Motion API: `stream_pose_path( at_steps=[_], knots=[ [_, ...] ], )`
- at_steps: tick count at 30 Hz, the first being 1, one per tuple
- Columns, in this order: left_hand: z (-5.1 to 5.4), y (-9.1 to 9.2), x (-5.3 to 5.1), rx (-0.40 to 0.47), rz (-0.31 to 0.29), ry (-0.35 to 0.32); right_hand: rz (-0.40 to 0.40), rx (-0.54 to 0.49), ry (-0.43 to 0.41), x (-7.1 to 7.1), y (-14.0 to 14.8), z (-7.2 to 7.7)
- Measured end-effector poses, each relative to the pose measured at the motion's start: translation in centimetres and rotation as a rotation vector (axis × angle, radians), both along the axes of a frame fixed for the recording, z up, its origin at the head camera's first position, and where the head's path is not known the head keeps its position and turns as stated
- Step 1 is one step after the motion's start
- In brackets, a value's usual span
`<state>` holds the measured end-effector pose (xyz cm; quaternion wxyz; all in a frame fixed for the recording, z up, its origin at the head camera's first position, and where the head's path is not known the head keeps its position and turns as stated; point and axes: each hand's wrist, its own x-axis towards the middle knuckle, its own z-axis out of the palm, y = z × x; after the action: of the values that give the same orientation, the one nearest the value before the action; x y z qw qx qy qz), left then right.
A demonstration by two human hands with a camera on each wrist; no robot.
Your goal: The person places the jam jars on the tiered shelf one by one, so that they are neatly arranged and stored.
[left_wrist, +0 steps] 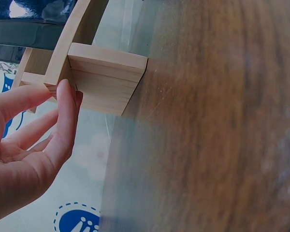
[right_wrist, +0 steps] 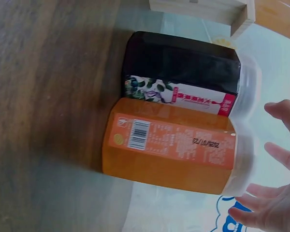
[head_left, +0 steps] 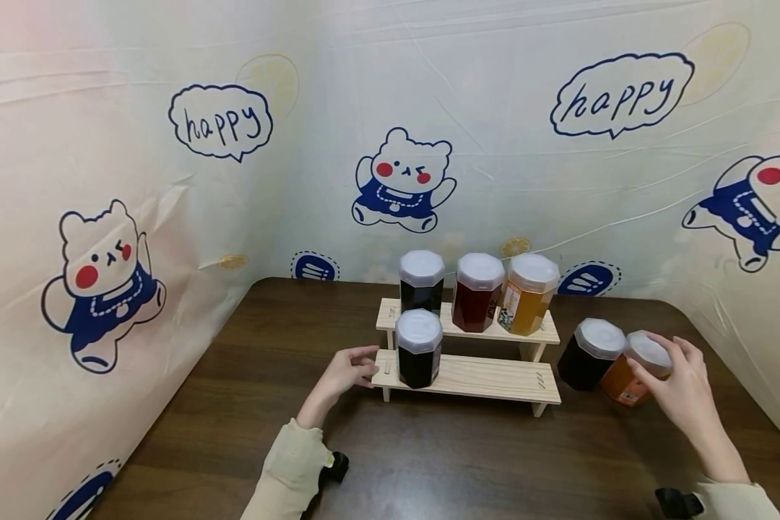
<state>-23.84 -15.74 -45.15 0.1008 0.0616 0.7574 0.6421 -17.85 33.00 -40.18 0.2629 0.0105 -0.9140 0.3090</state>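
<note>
My left hand (head_left: 347,375) is at the left end of a two-tier wooden display rack (head_left: 487,375). Thumb and finger pinch the corner of its lower board in the left wrist view. To the right of the rack, my right hand (head_left: 685,383) reaches over the white lid of an orange honey jar (head_left: 619,379). Its fingers (right_wrist: 282,154) are spread around the lid, and the right wrist view shows a gap between the thumb and the lid. Touching that jar on its left is a dark jar (right_wrist: 181,63) with a white lid.
On the lower tier, at the left, stands a dark jar (head_left: 419,365). The upper tier bears another dark jar (head_left: 421,292), a deep red jar (head_left: 474,307) and an amber jar (head_left: 526,307). Behind the brown table (head_left: 442,462) hangs a printed curtain (head_left: 507,180).
</note>
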Motion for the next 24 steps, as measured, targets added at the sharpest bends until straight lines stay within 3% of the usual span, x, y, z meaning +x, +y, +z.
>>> stream_pose_path(
  at_steps=[7,17,24],
  knots=[
    [0.4,0.0,0.1,0.008,0.005,-0.012,-0.011,0.0,-0.02,-0.1,0.4,-0.7],
    [2.8,0.5,1.7,-0.038,-0.003,0.002,-0.004,-0.033,-0.042,-0.6,1.2,-1.6],
    [2.9,0.5,1.8,-0.032,-0.002,0.001,0.001,-0.048,-0.042,-0.8,1.4,-2.0]
  ],
)
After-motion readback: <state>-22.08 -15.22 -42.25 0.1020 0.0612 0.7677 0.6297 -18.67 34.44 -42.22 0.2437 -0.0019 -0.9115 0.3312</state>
